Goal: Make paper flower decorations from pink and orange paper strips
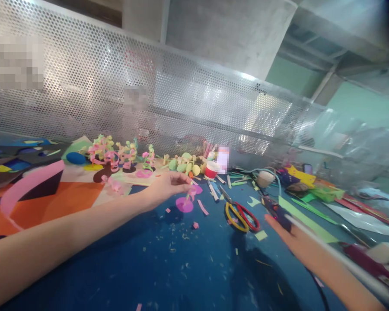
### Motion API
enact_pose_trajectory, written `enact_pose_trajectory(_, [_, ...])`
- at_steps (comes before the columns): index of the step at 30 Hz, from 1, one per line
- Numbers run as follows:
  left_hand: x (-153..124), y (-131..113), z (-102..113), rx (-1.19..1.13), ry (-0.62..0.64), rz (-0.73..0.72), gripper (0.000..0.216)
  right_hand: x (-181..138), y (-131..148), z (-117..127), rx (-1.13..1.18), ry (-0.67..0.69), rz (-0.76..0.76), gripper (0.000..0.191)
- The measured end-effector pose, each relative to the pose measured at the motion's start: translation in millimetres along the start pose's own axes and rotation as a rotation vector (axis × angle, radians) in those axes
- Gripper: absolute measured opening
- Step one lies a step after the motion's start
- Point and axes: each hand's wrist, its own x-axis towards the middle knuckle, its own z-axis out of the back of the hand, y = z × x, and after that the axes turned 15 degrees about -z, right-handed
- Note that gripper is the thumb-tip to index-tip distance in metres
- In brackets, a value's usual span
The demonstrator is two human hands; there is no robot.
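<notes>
My left hand (172, 188) reaches over the blue tabletop, thumb and fingers pinched on a small pink paper ornament (190, 195). A purple paper disc (184, 205) forms its base, close to or on the table. My right hand (287, 229) is blurred and closed round a dark tool (275, 211) that looks like a glue gun; a black cord (318, 285) runs below it. Between the hands lie scissors (241, 216) with one yellow and one red handle loop. A pink paper strip (202, 207) and a crumpled pink scrap (196, 225) lie near the ornament.
Several finished-looking paper ornaments (112, 155) stand at the back left, before a perforated metal screen (197, 95). Orange paper (81, 201) and a curved pink strip (29, 185) are at left. A red-and-white tub (210, 170) stands behind. Coloured papers (330, 190) crowd the right.
</notes>
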Motion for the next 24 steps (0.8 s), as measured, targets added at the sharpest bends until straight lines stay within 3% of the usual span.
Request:
enact_pose_trajectory(3, [-0.2,-0.2,4.0,0.039,0.007,0.022,0.015,16.6,-51.9,-13.4,-0.105,-0.053,0.003,0.034])
enact_pose_trajectory(6, [-1.9,-0.8,8.0,0.059,0.004,0.016,0.014,26.4,-90.8,-19.9,-0.154,0.038,0.060,0.034])
enact_pose_trajectory(10, [-5.6,0.3,13.1,0.087,-0.004,0.030,0.014,33.7,-108.1,-11.2,-0.221,0.202,0.090,0.038])
enact_pose_trajectory(12, [-7.1,1.4,15.2,0.107,0.002,0.047,0.016,30.1,-89.4,-1.8,-0.291,0.117,0.045,0.040])
enact_pose_trajectory(14, [-8.1,2.7,16.7,0.121,-0.004,0.060,0.017,18.9,-48.8,7.1,-0.251,0.019,0.033,0.037])
enact_pose_trajectory(17, [-8.6,5.0,17.8,0.141,-0.029,0.061,0.020,-5.8,34.4,10.8,0.048,0.321,0.119,0.025])
enact_pose_trajectory(19, [-8.6,7.6,17.9,0.149,-0.035,0.062,0.022,-20.0,83.2,3.0,0.151,0.453,0.160,0.019])
enact_pose_trajectory(21, [-8.8,11.1,17.8,0.145,-0.029,0.062,0.022,-28.1,114.9,-12.0,0.197,0.479,0.201,0.020])
enact_pose_trajectory(24, [-9.5,16.4,17.4,0.154,-0.016,0.044,0.021,-30.3,132.9,-39.1,0.202,0.434,0.253,0.023])
